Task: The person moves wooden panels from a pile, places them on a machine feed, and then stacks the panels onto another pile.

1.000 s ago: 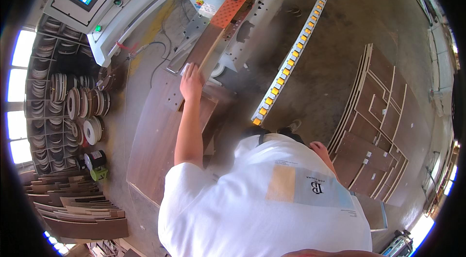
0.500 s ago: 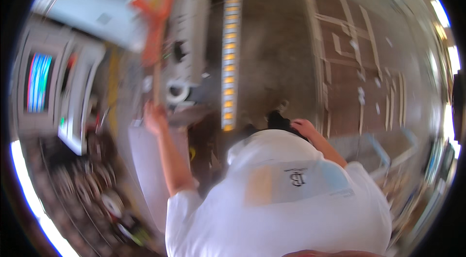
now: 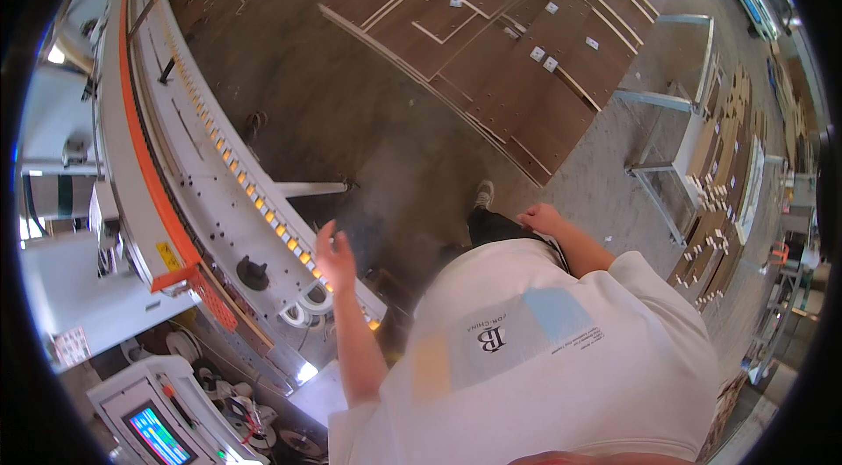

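Fingers part loosely on the left hand.

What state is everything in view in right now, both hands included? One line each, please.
Left hand: raised, fingers spread, nothing seen in it
Right hand: low beside the hip, grip unclear
Control screen: lit
Brown panels: stacked flat, pale strips and small white labels on top
Rail with yellow rollers: in place along the machine's edge
Metal frame: standing on the floor
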Available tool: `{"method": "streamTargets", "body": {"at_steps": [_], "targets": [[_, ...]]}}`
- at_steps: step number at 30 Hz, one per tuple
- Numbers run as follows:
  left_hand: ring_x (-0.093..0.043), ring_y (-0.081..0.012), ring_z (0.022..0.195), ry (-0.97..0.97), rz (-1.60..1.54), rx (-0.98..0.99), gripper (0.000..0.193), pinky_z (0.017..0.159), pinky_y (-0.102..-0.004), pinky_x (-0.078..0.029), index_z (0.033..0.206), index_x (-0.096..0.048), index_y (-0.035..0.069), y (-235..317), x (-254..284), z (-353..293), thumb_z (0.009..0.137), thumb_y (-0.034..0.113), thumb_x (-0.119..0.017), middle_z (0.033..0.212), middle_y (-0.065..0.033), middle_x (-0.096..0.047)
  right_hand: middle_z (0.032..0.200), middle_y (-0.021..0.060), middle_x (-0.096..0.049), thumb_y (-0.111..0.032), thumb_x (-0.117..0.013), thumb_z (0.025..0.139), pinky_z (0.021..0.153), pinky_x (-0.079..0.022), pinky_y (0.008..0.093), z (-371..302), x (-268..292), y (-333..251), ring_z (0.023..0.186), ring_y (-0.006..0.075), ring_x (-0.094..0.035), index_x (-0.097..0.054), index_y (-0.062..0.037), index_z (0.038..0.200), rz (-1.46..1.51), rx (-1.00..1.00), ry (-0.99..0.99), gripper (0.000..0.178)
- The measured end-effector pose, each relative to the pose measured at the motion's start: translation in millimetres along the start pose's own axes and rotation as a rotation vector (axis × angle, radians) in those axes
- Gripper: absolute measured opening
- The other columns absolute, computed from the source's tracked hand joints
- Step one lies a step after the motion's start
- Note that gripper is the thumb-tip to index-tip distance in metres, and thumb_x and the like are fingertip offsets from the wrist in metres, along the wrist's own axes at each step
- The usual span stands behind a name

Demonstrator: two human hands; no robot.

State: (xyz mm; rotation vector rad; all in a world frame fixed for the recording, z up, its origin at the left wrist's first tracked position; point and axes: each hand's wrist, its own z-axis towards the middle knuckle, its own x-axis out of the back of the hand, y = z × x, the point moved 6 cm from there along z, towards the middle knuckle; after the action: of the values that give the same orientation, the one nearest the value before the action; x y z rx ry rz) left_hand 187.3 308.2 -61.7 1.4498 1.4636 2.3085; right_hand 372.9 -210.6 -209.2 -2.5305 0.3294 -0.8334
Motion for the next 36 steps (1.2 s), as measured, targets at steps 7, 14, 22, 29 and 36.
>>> {"method": "streamTargets", "body": {"at_steps": [7,14,22,29,36], "targets": [[-0.059,-0.0274,0.125,-0.85,0.145,-0.14,0.041,0.108,-0.0391,-0.045,0.131,-0.064,0.012,101.4,-238.3,6.4,0.093,0.028,-0.063,0.132,-0.0086,-0.065,0.093,0.0075,-0.076,-0.034,-0.066,0.093,0.072,-0.056,0.0336,28.4,4.2,68.8,0.081,0.0177,-0.072,-0.073,-0.0036,0.108,0.536,-0.172,0.11,0.035],[-0.047,-0.0305,0.138,-1.091,0.203,-0.117,0.054,0.116,-0.0399,-0.036,0.142,-0.054,0.007,133.7,-407.4,31.6,0.093,0.03,-0.06,0.147,-0.0144,-0.053,0.117,0.009,-0.071,-0.031,-0.07,0.093,0.093,-0.051,0.0322,110.2,51.0,47.7,0.106,0.0184,-0.067,-0.065,-0.0039,0.129,0.789,-0.1,0.229,0.045],[-0.04,-0.0348,0.141,-0.902,0.313,-0.158,0.069,0.116,-0.0435,-0.036,0.148,-0.041,0.002,143.7,-538.0,114.4,0.089,0.027,-0.067,0.154,-0.0192,-0.041,0.15,0.0162,-0.047,-0.033,-0.072,0.093,0.11,-0.039,0.034,205.9,84.5,30.6,0.135,0.0245,-0.049,-0.038,0.0015,0.15,1.258,-0.191,0.181,0.076],[-0.048,-0.0366,0.132,-0.915,0.264,-0.162,0.07,0.111,-0.0439,-0.04,0.143,-0.045,-0.001,134.5,-539.1,89.0,0.086,0.03,-0.071,0.141,-0.0198,-0.051,0.144,0.0207,-0.053,-0.029,-0.073,0.09,0.107,-0.043,0.0361,203.7,60.0,37.3,0.132,0.0269,-0.053,-0.045,0.0069,0.143,1.209,-0.194,0.246,0.07],[-0.058,-0.0345,0.123,-1.145,0.452,0.122,0.077,0.102,-0.0437,-0.047,0.139,-0.049,0.001,112.9,-529.9,57.5,0.081,0.045,-0.076,0.134,-0.018,-0.057,0.125,0.0131,-0.064,-0.034,-0.076,0.088,0.089,-0.051,0.0327,135.7,16.7,51.8,0.115,0.0181,-0.06,-0.054,0.0014,0.135,1.225,-0.383,0.152,0.063]]}}
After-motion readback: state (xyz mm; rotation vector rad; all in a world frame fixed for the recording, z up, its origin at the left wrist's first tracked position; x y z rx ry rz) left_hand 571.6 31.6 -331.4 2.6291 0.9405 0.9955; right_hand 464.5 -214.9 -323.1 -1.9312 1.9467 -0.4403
